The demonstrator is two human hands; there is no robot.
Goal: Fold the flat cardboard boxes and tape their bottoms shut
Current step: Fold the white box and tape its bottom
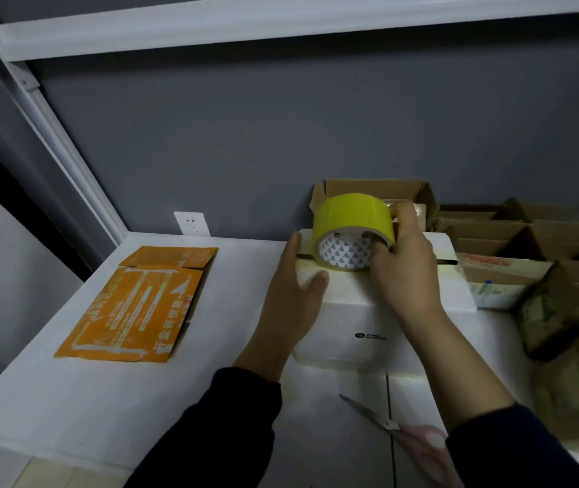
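A white folded box (358, 311) stands on the white table (69, 399) in front of me, its flaps closed on top. A roll of yellow tape (351, 220) rests upright on the box's top seam. My right hand (404, 262) grips the roll, fingers in its core. My left hand (295, 287) lies flat on the left part of the box top, thumb next to the tape's lower edge. A flat orange cardboard box (133, 304) lies on the table at the left.
Scissors with pink handles (404, 434) lie near the front edge under my right forearm. Several brown and printed folded boxes (527, 262) crowd the right side and the back. A wall socket (191, 223) sits on the grey wall behind.
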